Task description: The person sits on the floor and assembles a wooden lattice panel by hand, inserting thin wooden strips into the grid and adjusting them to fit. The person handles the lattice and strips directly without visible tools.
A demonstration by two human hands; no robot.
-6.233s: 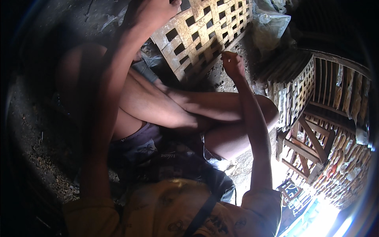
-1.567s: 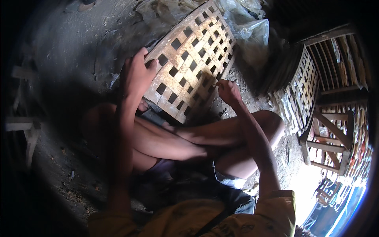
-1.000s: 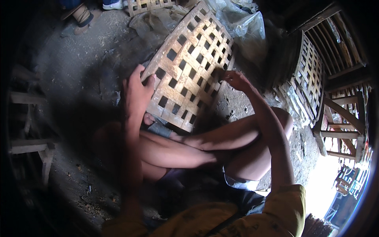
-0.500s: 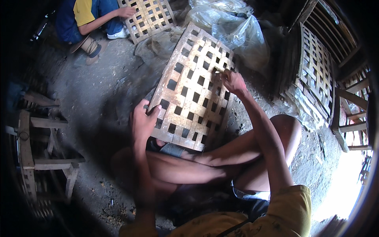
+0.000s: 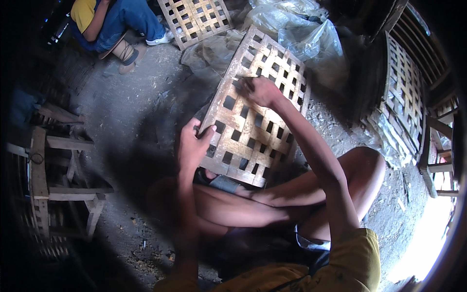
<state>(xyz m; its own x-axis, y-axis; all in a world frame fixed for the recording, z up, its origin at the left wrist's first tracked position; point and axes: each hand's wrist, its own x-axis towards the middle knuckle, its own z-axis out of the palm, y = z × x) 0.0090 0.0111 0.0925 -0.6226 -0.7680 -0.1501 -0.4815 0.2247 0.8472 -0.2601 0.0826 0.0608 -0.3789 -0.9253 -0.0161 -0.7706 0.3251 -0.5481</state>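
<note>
A woven lattice panel [image 5: 250, 117] of flat pale strips, with rows of square openings, stands tilted in front of my crossed legs. My left hand [image 5: 193, 143] grips its left edge near the lower corner, thumb over the front and fingers behind. Over the panel's upper left part, my right hand [image 5: 262, 91] has its fingers curled in against the strips. Whatever the right fingers pinch is too small and dark to make out.
Stacked lattice panels [image 5: 401, 92] lean at the right beside a wooden rack [image 5: 440, 141]. Crumpled clear plastic sheeting [image 5: 311, 36] lies beyond my panel. A co-worker [image 5: 129, 22] sits at the far left near another panel [image 5: 197, 19] and a spool [image 5: 124, 52]. Wooden frames [image 5: 65, 194] stand at left.
My right hand has moved left across the panel, from its right side to its upper left. My left hand keeps its hold. The co-worker's hand has left the far panel. The view has shifted slightly.
</note>
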